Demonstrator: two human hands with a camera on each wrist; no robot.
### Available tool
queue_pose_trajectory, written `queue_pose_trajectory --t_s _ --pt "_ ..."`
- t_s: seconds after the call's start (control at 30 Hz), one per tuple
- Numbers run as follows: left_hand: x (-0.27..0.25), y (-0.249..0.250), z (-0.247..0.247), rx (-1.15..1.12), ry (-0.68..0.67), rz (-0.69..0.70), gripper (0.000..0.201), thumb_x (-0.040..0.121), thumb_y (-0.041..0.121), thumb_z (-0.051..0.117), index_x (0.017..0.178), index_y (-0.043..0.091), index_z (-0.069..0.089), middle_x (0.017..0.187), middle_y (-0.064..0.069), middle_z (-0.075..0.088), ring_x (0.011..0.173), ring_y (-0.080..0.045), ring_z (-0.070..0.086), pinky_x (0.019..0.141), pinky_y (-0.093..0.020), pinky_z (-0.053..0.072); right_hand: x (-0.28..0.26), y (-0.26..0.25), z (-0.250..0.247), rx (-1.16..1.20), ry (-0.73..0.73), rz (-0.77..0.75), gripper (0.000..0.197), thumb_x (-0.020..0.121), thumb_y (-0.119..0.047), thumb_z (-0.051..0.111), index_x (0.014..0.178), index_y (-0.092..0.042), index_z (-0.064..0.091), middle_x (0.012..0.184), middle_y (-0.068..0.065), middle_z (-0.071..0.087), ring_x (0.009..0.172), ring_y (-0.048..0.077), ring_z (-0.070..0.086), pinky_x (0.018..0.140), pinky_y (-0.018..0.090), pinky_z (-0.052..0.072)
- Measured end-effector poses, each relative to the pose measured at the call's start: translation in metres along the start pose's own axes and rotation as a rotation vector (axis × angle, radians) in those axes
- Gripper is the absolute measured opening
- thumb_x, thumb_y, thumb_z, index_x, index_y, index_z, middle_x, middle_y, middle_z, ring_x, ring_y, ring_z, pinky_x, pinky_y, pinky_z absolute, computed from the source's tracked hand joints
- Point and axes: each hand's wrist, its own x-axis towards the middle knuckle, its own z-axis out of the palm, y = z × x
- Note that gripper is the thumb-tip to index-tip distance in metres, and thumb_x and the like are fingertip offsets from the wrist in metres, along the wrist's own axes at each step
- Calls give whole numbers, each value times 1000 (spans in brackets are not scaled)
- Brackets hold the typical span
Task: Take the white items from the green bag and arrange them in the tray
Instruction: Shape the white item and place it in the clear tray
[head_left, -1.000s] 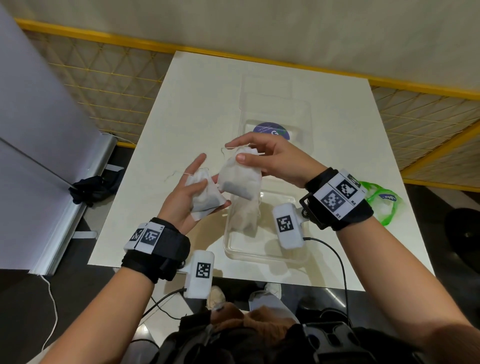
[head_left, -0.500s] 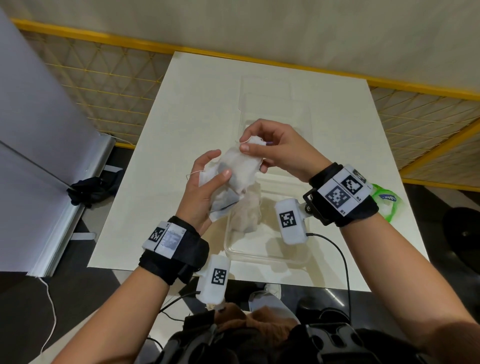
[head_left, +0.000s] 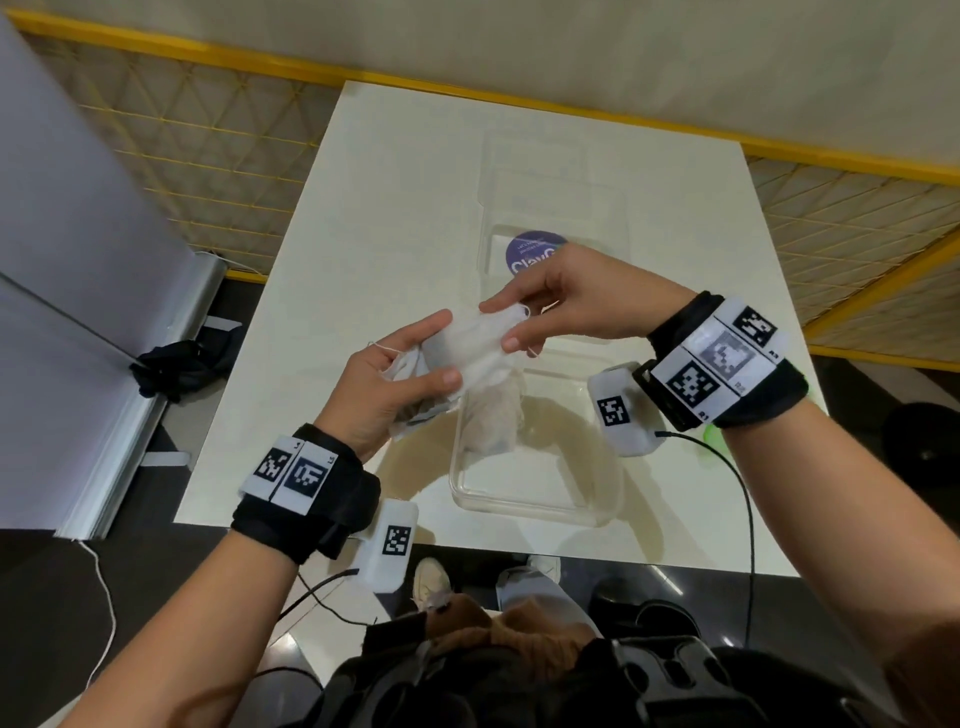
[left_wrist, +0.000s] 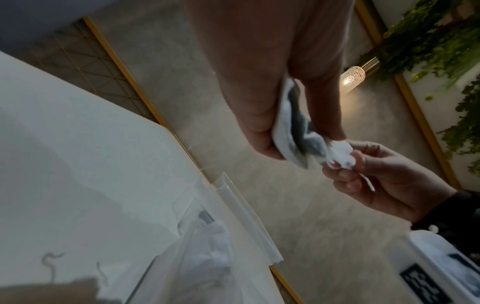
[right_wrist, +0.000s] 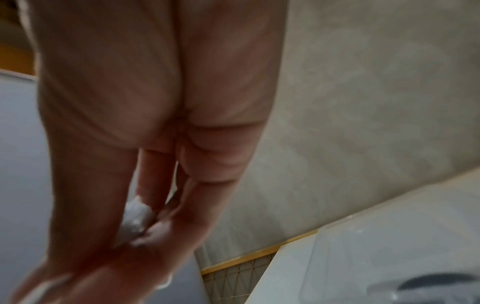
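Both pouches (head_left: 470, 353) now together, left hand (head_left: 387, 387) and right hand (head_left: 576, 306) each clamped on them

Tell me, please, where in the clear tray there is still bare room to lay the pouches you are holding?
The tray's near half and right side are bare, bordered by its front rim. Its far-left corner is crowded: one white pouch lies there, under the left hand and right hand holding more pouches.

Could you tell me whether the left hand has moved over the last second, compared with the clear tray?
Yes. The left hand has risen up the head view, towards the right hand, closing in above the clear tray's far end.
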Motion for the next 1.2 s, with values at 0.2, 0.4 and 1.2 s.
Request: queue_pose_trajectory --t_s 0.2,0.4,1.2 --pt "1 -10 -12 66 -85 -210 49 64 -1 73 108 18 63 89 5 74 81 -7 69 66 -18 54 4 7 15 -268 -74 -23 13 81 -16 69 92 -10 71 75 12 70 59 9 62 63 14 46" --pt "1 -25 -33 -318 153 -401 38 93 -3 37 125 11 49 105 -12 59 89 -18 65 65 -31 57 5 32 44 -602 -263 -44 23 85 -20 64 107 -13 68 97 4 69 78 12 52 69 21 37" --pt "8 -33 -33 -233 105 -456 28 89 6 50 116 2 56 87 -11 71 76 -19 70 72 -32 59 23 98 104 -855 109 -464 73 36 -13 91 104 -15 64 90 13 62 88 23 34 59 33 46"
